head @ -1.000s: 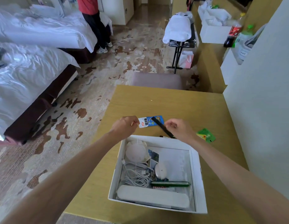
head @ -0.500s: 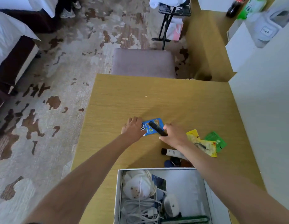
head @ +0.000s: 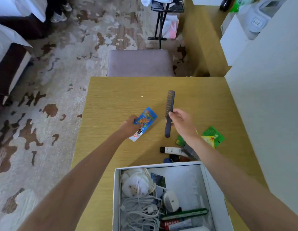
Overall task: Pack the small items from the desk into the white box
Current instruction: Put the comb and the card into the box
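1. Over the desk (head: 111, 100), our left hand (head: 130, 127) pinches the blue packet (head: 145, 120).
2. Our right hand (head: 181, 124) grips the comb (head: 170, 104), long axis pointing away from us.
3. The white box (head: 117, 197) lies toward us from both hands, about equally close.

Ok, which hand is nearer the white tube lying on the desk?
Right. The right hand, holding the comb, is just beyond the white tube; the left hand, holding the blue packet, is farther, to its left.
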{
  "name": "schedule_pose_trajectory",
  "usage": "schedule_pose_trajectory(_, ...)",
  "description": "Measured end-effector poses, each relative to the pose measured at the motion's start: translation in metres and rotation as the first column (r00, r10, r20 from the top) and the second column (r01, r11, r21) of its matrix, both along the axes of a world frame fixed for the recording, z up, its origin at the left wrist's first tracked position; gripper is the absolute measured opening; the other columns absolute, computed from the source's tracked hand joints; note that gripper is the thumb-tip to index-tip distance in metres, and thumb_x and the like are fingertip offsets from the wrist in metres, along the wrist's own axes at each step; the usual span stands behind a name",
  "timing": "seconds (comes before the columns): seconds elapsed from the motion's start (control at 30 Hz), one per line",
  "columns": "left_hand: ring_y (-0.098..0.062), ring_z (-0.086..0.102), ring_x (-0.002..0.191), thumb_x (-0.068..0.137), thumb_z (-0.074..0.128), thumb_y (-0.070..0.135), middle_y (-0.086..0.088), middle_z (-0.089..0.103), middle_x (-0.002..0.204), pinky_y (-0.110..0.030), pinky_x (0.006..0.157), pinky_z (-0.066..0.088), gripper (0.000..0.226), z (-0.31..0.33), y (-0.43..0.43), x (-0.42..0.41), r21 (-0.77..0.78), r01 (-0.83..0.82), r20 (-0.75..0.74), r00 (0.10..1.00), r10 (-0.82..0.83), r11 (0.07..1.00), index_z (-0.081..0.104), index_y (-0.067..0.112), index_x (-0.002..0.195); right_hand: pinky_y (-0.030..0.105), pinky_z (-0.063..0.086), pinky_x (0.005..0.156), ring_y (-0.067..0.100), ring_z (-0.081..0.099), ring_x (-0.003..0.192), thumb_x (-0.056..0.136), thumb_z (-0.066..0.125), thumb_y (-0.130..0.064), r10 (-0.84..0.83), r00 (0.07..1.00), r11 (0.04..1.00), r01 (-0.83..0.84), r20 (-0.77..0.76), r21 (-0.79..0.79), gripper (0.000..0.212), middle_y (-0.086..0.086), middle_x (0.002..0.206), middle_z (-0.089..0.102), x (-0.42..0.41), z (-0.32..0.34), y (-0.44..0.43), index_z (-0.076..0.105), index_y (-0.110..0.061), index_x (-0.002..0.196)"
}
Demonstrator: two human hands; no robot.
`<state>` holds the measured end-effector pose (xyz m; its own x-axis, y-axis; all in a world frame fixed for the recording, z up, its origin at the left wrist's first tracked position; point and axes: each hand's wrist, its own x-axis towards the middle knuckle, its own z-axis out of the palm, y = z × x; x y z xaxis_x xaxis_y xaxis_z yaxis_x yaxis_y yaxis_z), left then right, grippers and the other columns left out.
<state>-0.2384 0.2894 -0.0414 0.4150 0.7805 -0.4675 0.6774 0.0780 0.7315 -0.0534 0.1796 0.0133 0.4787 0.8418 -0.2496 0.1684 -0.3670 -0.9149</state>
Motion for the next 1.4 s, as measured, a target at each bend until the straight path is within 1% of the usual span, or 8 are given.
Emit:
schedule_pose_trajectory(0.13, -0.021, 0.057, 0.069, 0.086, 0.064, 0.017, -0.003, 0.060, 0.080, -0.035, 0.062, 0.044, 0.011, 0.052, -0.029, -0.013, 0.073, -0.150, 0.235, 0.964, 0.129, 0.986, 0.053, 0.020, 0.086, 0.027, 0.060, 0.065, 0.015, 0.071, 0.074, 0.093, 0.059, -0.012, -0.039, 0.936, 0.980, 0.104, -0.351, 0.170, 0.013, 0.003, 0.083, 0.074, 0.002, 0.047, -0.044, 0.063, -0.007, 0.105)
schedule_pose_trajectory(0.43, -0.027, 0.063, 0.074, 0.080, 0.065, 0.022, -0.013, 0.069, 0.089, -0.044, 0.067, 0.051, 0.012, 0.135, -0.167, -0.067, 0.113, -0.175, 0.324, 0.937, 0.130, 0.978, 0.061, 0.019, 0.091, 0.032, 0.059, 0.077, 0.025, 0.073, 0.086, 0.089, 0.067, -0.014, 0.267, 0.918, 0.957, -0.216, -0.293, 0.195, 0.007, 0.007, 0.090, 0.076, -0.008, 0.075, -0.145, 0.071, -0.017, 0.092)
schedule_pose_trajectory(0.73, -0.028, 0.065, 0.078, 0.088, 0.062, 0.012, -0.012, 0.069, 0.091, -0.043, 0.065, 0.051, 0.012, 0.112, -0.233, -0.115, 0.110, -0.198, 0.229, 0.959, 0.169, 0.974, 0.058, 0.023, 0.091, 0.037, 0.054, 0.080, 0.017, 0.068, 0.083, 0.093, 0.060, -0.012, 0.583, 0.770, 0.812, -0.563, 0.258, -0.155, 0.011, -0.001, 0.091, 0.070, -0.033, 0.046, -0.190, 0.070, -0.016, 0.097)
schedule_pose_trajectory(0.97, -0.020, 0.060, 0.071, 0.088, 0.060, 0.022, 0.001, 0.064, 0.083, -0.036, 0.058, 0.047, 0.010, 0.110, -0.238, -0.134, 0.276, -0.105, 0.107, 0.991, 0.078, 0.955, 0.055, 0.016, 0.094, 0.031, 0.041, 0.062, 0.024, 0.058, 0.088, 0.092, 0.046, -0.002, 0.668, 0.489, 0.743, -0.492, 0.561, -0.454, 0.032, 0.005, 0.102, 0.061, -0.048, 0.011, -0.170, 0.062, -0.015, 0.117)
schedule_pose_trajectory(1.17, -0.024, 0.064, 0.072, 0.089, 0.056, 0.023, -0.005, 0.064, 0.087, -0.041, 0.059, 0.052, 0.011, 0.124, -0.233, -0.131, 0.377, 0.119, 0.001, 0.992, -0.129, 0.918, 0.051, 0.021, 0.099, 0.036, 0.051, 0.072, 0.027, 0.060, 0.104, 0.090, 0.053, -0.009, 0.603, 0.276, 0.782, -0.391, 0.749, -0.485, 0.020, 0.007, 0.114, 0.063, -0.053, 0.001, -0.168, 0.064, -0.011, 0.106)
schedule_pose_trajectory(1.27, -0.024, 0.059, 0.065, 0.090, 0.054, 0.025, -0.007, 0.063, 0.085, -0.042, 0.056, 0.049, 0.019, 0.128, -0.227, -0.125, 0.401, 0.222, -0.049, 0.974, -0.221, 0.889, 0.053, 0.021, 0.108, 0.029, 0.045, 0.068, 0.021, 0.063, 0.099, 0.094, 0.054, -0.018, 0.479, 0.514, 0.871, -0.378, 0.711, -0.314, 0.017, 0.000, 0.107, 0.067, -0.055, 0.008, -0.172, 0.066, -0.015, 0.103)
schedule_pose_trajectory(1.33, -0.016, 0.053, 0.060, 0.090, 0.055, 0.027, -0.006, 0.064, 0.088, -0.033, 0.053, 0.043, 0.021, 0.129, -0.225, -0.121, 0.417, 0.297, -0.098, 0.954, -0.282, 0.859, 0.053, 0.023, 0.110, 0.029, 0.051, 0.075, 0.019, 0.068, 0.093, 0.097, 0.052, -0.026, 0.374, 0.846, 0.926, -0.362, 0.379, -0.103, 0.019, -0.005, 0.097, 0.071, -0.056, 0.025, -0.176, 0.069, -0.018, 0.096)
schedule_pose_trajectory(1.4, -0.015, 0.052, 0.064, 0.089, 0.056, 0.029, -0.006, 0.065, 0.097, -0.027, 0.056, 0.040, 0.027, 0.130, -0.223, -0.118, 0.409, 0.390, -0.164, 0.921, -0.354, 0.825, 0.053, 0.024, 0.116, 0.030, 0.054, 0.077, 0.016, 0.071, 0.090, 0.097, 0.048, -0.044, 0.360, 0.932, 0.932, -0.362, 0.039, 0.029, 0.029, -0.006, 0.094, 0.074, -0.057, 0.044, -0.182, 0.068, -0.023, 0.098)
